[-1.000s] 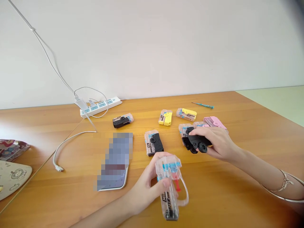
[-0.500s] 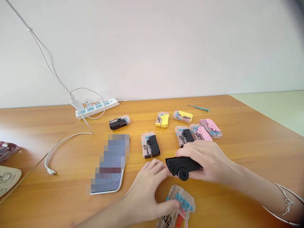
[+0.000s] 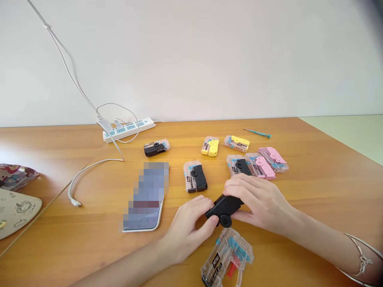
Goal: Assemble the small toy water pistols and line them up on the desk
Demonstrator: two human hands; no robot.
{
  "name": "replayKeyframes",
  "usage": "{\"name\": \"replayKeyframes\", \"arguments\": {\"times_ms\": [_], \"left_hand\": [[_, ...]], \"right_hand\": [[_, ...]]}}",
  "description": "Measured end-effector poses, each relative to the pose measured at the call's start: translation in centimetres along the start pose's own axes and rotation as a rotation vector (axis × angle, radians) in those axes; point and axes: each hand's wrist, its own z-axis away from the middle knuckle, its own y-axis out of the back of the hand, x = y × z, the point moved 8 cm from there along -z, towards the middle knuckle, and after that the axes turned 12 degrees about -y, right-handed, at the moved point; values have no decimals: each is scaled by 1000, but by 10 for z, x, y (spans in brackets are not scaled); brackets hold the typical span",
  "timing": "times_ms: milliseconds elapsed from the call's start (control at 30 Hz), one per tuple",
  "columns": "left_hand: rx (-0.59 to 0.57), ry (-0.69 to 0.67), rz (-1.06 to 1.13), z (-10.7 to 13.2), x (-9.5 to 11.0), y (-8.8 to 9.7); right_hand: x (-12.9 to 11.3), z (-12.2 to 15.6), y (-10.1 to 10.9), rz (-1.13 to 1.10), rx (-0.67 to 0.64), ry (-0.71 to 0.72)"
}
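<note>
Both the left hand (image 3: 187,235) and right hand (image 3: 259,203) grip a black water gun (image 3: 224,209) beside its clear case (image 3: 227,259) at the surface's (image 3: 317,191) near edge.

Two bare hands hold one black plastic toy gun over the orange wooden table (image 3: 326,199)

The left hand (image 3: 187,235) and right hand (image 3: 257,201) grip the black plastic toy gun (image 3: 224,209) from both sides. Just below it lies a clear plastic water gun with red part (image 3: 229,259). Behind are clear packs with black (image 3: 195,176), pink (image 3: 259,167) and yellow (image 3: 210,146) guns.
</note>
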Motion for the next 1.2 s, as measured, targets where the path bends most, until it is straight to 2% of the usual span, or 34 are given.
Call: {"name": "replayKeyframes", "arguments": {"times_ms": [100,167,267,433,567,667,867,1000,1200], "left_hand": [[14,12,56,-2,-1,2],[17,4,96,-3,-2,2],[26,2,150,-2,-3,2],[155,57,187,0,-10,11],[201,77,159,0,-10,15],[216,83,156,-1,-10,17],[231,97,128,0,-14,16],[244,116,71,2,-16,18],[307,239,57,8,-25,23]], "right_hand": [[2,-1,14,29,142,-19],[0,0,16,73,177,-11],[-4,2,12,134,145,5],[-7,2,6,209,72,-40],[-8,1,-2,159,-3,-130],[-9,-1,-7,168,-8,-171],[-19,-8,-14,315,-14,-133],[-30,-14,-21,497,-29,-78],[-41,-20,-37,716,-34,14]]}}
